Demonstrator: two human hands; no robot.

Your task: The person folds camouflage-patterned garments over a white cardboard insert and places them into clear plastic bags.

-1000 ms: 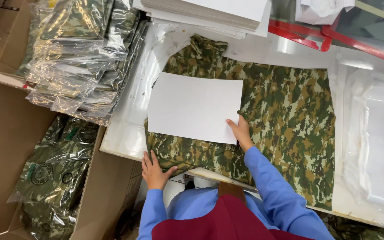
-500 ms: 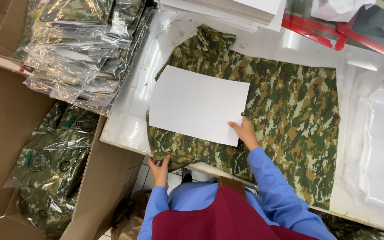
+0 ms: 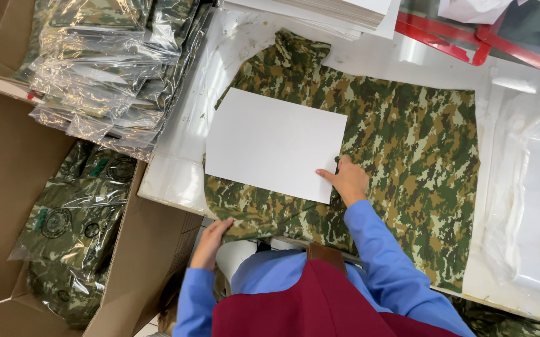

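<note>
A camouflage shirt [image 3: 401, 143] lies spread flat on the white table [image 3: 176, 168]. On its left half rests a white cardboard sheet [image 3: 275, 142]. My right hand [image 3: 346, 179] presses on the shirt at the sheet's lower right corner, its fingers touching the sheet's edge. My left hand [image 3: 212, 238] grips the shirt's lower left edge where it hangs over the front of the table. Both sleeves are blue, over a dark red apron.
Several bagged camouflage shirts are stacked at the table's left [image 3: 107, 68]. A cardboard box [image 3: 7, 162] beside the table holds more bagged shirts [image 3: 73, 218]. A stack of white sheets [image 3: 338, 9] lies at the back, clear plastic bags [image 3: 532, 206] at the right.
My left hand has dropped from the shirt's left side to its lower edge at the table's front and taken hold of it. My right hand stays by the sheet's corner.
</note>
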